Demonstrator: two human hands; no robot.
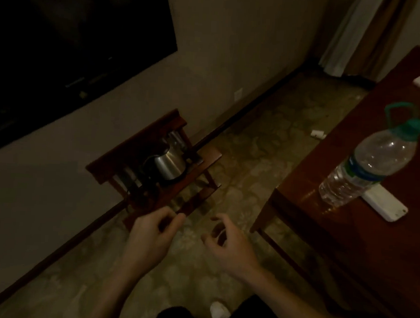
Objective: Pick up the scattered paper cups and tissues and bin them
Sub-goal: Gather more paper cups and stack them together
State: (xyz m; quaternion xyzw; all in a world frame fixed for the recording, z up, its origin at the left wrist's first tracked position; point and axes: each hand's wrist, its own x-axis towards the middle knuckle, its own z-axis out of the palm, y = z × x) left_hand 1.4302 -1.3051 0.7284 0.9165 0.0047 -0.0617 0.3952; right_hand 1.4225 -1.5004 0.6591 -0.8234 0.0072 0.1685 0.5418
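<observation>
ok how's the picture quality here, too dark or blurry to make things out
Head view: dim and underexposed, the screen nearly black; left hand and right hand slightly blurred; glare on the kettle, water bottle and table top; white scrap on the floor too small to identify.

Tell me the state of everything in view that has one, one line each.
Left hand: curled, contents unclear.
Right hand: loosely curled, empty.
Bottle: capped, standing on table.
TV: screen dark.
Kettle: upright on rack.
White scrap: lying on floor.
</observation>
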